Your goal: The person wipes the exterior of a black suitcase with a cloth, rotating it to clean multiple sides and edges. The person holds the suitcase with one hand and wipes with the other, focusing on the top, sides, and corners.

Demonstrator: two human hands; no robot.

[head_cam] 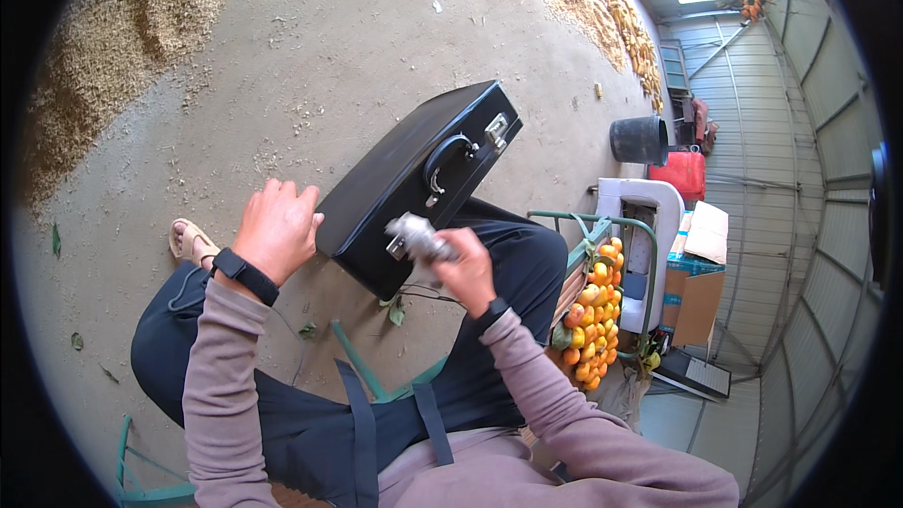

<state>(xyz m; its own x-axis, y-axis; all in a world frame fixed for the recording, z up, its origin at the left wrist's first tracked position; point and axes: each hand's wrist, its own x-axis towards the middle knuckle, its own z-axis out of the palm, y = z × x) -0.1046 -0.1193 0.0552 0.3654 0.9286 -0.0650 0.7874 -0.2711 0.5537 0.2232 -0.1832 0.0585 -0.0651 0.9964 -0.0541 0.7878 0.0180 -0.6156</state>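
Note:
A black briefcase [409,162] stands at a slant between my knees, its carry handle [436,166] and two silver latches facing my right side. My left hand [279,226], with a black watch [243,275] on the wrist, is curled at its left end. The thumb lies against the case's edge; the undersides of the fingers are hidden, so its grip does not show. My right hand [467,268] pinches a crumpled whitish cloth or wipe [421,234], slightly blurred, over the lower latch [396,247].
On my right, orange persimmons [596,317] lie on a green-framed bench [652,254]. Beyond stand a black bucket [638,141], a red container [681,175] and cardboard boxes [695,289]. Grain [148,21] is heaped at upper left; corn cobs [628,21] line the far wall.

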